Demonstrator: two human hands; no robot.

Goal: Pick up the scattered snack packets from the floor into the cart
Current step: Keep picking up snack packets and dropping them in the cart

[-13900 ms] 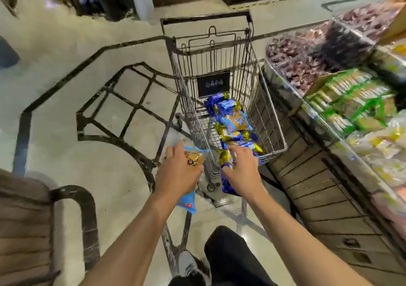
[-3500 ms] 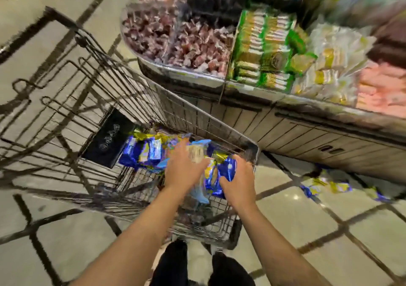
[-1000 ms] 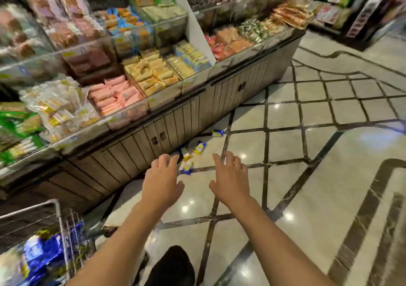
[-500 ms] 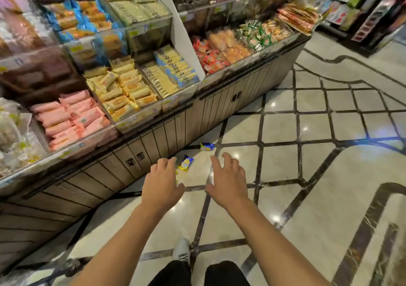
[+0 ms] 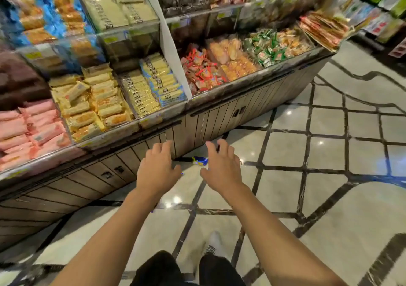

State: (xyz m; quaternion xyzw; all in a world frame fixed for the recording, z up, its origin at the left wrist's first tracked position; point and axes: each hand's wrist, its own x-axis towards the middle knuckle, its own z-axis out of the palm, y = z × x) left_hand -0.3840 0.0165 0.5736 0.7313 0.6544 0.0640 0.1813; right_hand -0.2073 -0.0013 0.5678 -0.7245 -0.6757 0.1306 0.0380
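- Hands, both bare and outstretched over the floor: left hand and right hand, backs up, side by side with a gap between them.
- Left hand: fingers spread loosely and slightly bent, holding nothing; its fingertips overlap the foot of the counter in this view.
- Right hand: fingers likewise spread and relaxed, thumb pointing inward, holding nothing.
- Packet: blue with yellow ends, lying flat on the floor close to the counter's base, on a dark inlay line; it shows in the gap between the two hands, touched by neither.
- Second scrap of blue just beside the left thumb: too small to identify.
- Floor: pale glossy tiles crossed by dark inlaid lines, with light reflections.
- Counter: panelled front with small handles, running from the lower left edge to the upper right; its top carries clear bins of wrapped snacks, pink at the left end, then yellow, then red, orange and green toward the right end.
- Divider: a white panel standing between the bins.
- Shoe: pale, on the floor near the bottom edge, beneath dark trouser legs.
- Cart: out of view.
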